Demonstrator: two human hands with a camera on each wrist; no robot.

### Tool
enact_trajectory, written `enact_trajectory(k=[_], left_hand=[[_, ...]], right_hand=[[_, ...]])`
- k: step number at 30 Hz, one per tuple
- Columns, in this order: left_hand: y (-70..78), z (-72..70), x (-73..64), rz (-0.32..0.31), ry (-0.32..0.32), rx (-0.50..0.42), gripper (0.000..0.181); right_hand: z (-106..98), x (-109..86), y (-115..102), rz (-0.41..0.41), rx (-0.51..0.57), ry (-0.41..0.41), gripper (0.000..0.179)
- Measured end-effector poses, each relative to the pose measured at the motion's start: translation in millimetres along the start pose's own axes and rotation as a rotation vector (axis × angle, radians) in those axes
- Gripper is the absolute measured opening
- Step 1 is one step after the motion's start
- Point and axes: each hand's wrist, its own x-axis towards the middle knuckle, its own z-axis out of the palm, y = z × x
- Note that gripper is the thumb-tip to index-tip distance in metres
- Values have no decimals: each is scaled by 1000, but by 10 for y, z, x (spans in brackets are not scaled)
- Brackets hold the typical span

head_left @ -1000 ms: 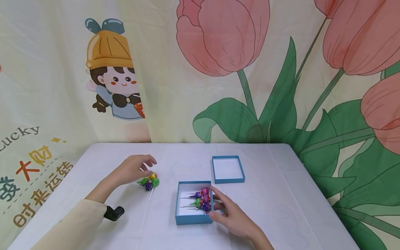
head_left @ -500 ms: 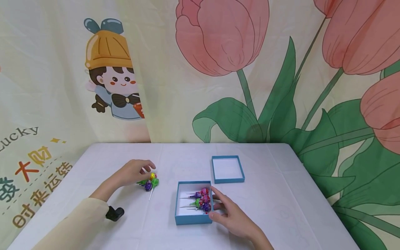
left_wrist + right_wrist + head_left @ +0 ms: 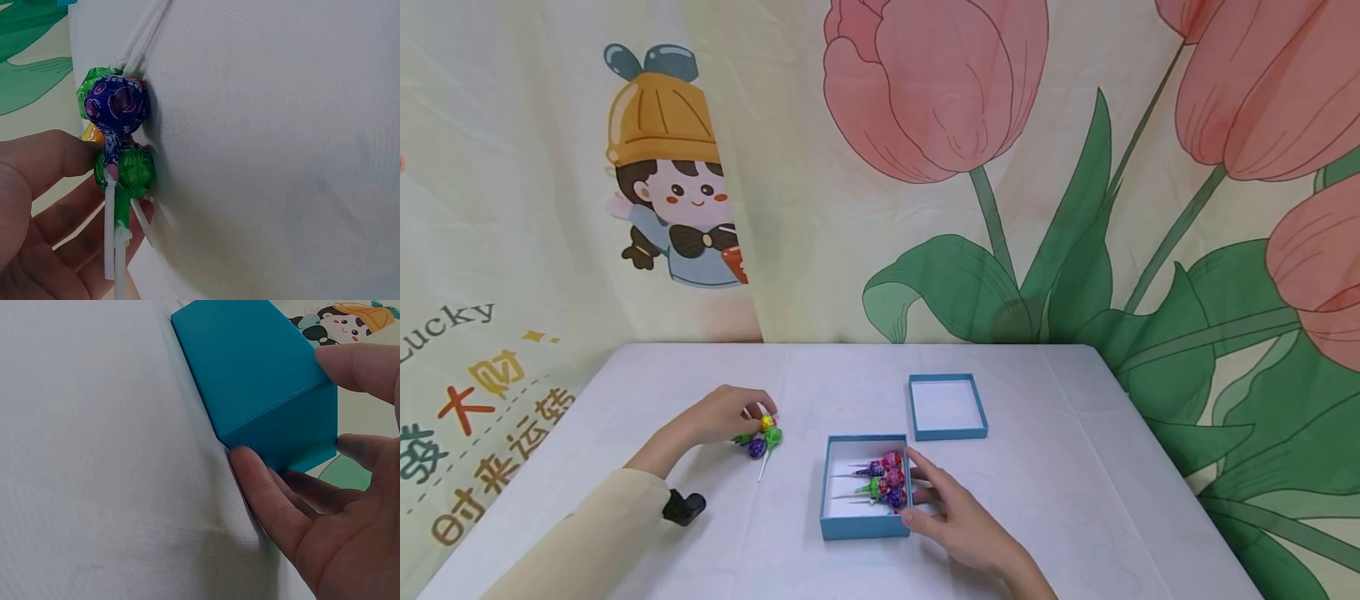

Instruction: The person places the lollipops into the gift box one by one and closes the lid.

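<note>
My left hand [image 3: 730,414] is at a small cluster of wrapped lollipops on the left of the table. Its thumb and index finger pinch the yellow lollipop [image 3: 768,422]; in the left wrist view the other fingers reach behind a green lollipop [image 3: 128,172]. Beside these lies a purple lollipop [image 3: 119,103], its white stick pointing down. My right hand [image 3: 958,521] rests fairly straight fingertips against the right side of a blue box [image 3: 861,527], thumb near its front corner. Inside the box, several lollipops [image 3: 891,478] lie with heads to the right, sticks to the left.
A shallow blue lid [image 3: 951,433], its white inside facing up, lies behind the box to the right. White cloth covers the table [image 3: 1060,483]. A printed curtain [image 3: 805,208] hangs along the table's back edge.
My left hand has lowered and moved slightly right, its fingers closing in on the yellow lollipop. The right hand, the box and the lid have stayed in place.
</note>
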Motion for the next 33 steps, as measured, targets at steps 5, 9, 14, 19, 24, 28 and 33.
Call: enact_trajectory(k=[5,9,14,19,24,28,33], left_hand=[[15,8,10,1,9,10,22],[26,26,8,-3,17,6,22],[50,35,-7,14,34,4,21],[72,14,-14,35,60,36,19],[106,-17,3,14,87,35,21],[174,-62,3,23,130,32,23],[266,-116,-34,77,187,39,23]], right_hand=[[-1,0,2,1,0,-1,80],[3,-4,5,3,6,-4,80],[6,-11,2,4,3,-3,80],[2,-10,-5,-2,2,-5,81],[-6,-1,-5,-11,-16,-8,81],[-11,2,-4,-14,-23,-5,82],[-9,-2,7,-15,-17,-7,82]])
